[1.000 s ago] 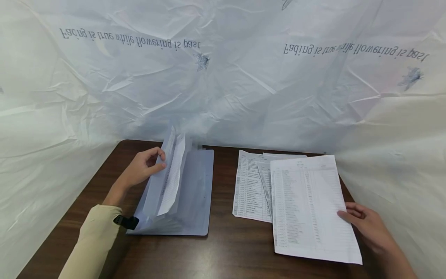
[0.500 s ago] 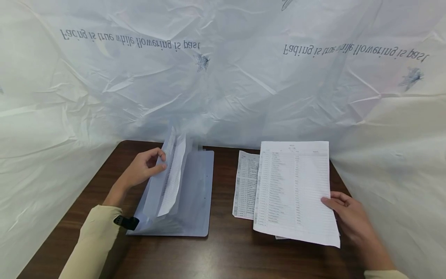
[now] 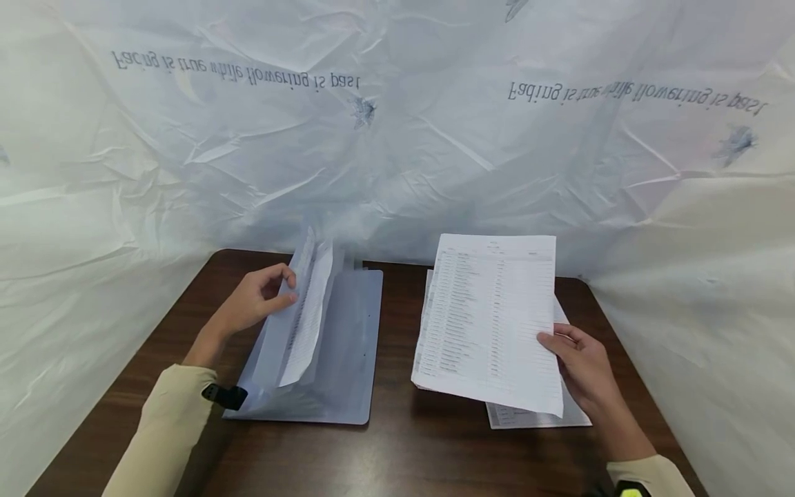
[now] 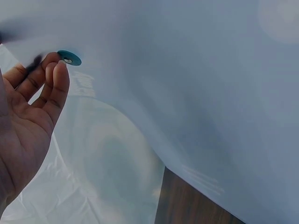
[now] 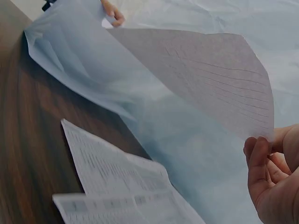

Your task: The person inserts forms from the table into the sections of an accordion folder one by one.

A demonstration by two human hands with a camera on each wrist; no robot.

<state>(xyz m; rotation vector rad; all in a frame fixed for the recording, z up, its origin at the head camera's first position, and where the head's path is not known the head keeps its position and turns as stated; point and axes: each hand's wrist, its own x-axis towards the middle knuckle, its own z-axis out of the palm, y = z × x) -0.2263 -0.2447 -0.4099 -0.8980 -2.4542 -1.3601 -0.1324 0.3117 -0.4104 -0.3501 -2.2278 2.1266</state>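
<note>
1. The left grip (image 3: 257, 297) pinches the raised cover of a translucent blue plastic folder (image 3: 349, 345). This hand has hardly shifted over the last second. A teal button (image 4: 70, 57) shows right at its fingertips; whether they touch it, I cannot tell.
2. The folder lies below and to the right of the left grip, on the dark wood bench (image 3: 397, 459). A printed sheet inside the folder (image 3: 315, 314) leans half upright just to the right of those fingertips. The folder keeps its place and its opening, so it seems ready to receive paper.
3. The loose printed sheet (image 3: 491, 317) extends leftward from the right grip, raised off the bench. It has swung left and away from the person, and now hides most of the paper beneath it. Bare wood still separates it from the folder, so I judge the transfer under way but not finished.
4. The lower printed sheets (image 3: 528, 418) lie on the bench, left of and below the right grip, with only their margins showing.
5. The right grip (image 3: 584, 362) pinches the loose sheet's right edge between thumb and fingers, and has travelled left with it.
</note>
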